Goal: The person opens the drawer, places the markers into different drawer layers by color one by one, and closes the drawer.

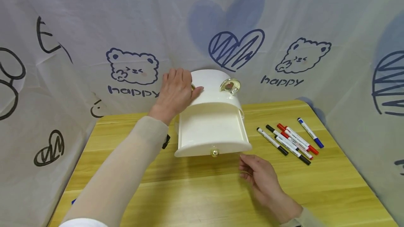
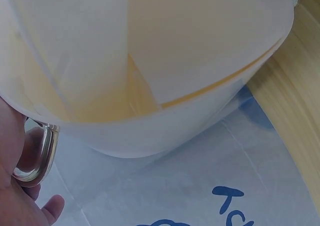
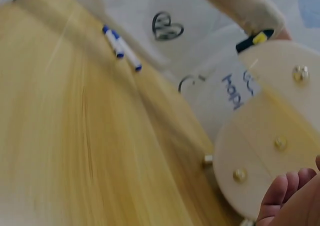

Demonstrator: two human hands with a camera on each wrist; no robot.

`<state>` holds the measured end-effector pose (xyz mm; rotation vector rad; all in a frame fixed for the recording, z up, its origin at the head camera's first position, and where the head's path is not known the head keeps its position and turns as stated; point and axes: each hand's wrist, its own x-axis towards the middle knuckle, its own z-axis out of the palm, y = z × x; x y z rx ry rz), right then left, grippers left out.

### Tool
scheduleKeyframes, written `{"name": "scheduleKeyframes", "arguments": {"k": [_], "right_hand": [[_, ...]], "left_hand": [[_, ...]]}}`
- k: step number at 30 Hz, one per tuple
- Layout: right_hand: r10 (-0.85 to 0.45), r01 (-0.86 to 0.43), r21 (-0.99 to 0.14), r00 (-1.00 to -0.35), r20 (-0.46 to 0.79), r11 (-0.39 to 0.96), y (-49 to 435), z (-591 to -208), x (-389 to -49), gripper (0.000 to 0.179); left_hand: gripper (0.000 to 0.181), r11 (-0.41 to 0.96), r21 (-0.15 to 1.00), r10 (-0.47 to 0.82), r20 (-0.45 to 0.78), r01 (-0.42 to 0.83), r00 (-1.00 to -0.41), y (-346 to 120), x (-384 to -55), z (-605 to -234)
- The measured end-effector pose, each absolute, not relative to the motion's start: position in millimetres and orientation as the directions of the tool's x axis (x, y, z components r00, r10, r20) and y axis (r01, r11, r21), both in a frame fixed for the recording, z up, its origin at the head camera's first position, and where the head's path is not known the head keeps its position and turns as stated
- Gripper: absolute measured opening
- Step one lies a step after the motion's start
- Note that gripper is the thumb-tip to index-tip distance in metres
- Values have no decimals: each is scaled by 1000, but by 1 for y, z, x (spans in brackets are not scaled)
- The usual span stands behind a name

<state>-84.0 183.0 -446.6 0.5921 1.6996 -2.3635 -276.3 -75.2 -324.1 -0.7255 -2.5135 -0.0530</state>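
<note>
A white rounded drawer box point(image 1: 209, 76) with gold trim stands toward the back of the table. Its upper drawer point(image 1: 209, 125) is pulled out, and a gold knob point(image 1: 215, 152) sits on the curved drawer front. At the box's top left, my left hand point(image 1: 176, 88) grips the edge beside a gold ring; in the left wrist view its fingers curl around that gold ring point(image 2: 45, 158). My right hand point(image 1: 260, 178) hovers just below the drawer's front right corner, fingers loosely bent, holding nothing. In the right wrist view, more gold knobs point(image 3: 240, 175) show on the lower front.
Several whiteboard markers point(image 1: 295, 143) with black, red and blue caps lie to the right of the box. Two blue-capped markers point(image 3: 122, 48) lie near the table's left edge. A printed cloth point(image 1: 189, 27) hangs behind and around the wooden table point(image 1: 195, 199).
</note>
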Motion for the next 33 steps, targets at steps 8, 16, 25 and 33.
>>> {"name": "scheduleKeyframes", "arguments": {"k": [8,16,25,33], "right_hand": [[322,187,-964,-939,-118,191,236,-455,-96,28],[207,-128,-638,-882,424,760,290,-455,-115,25],[-310,-372,66,-649,695,926,340,-468,-140,60],[-455,-381,252,-692,561,890,365,-479,-149,71]], "left_hand": [[51,860,-69,477,463,506,-747,-73,-276,-323],[50,863,-64,474,447,501,-759,-72,-276,-323],[50,859,-51,474,458,510,-752,-73,-275,-322],[50,855,-59,478,476,516,-738,-73,-276,-324]]}}
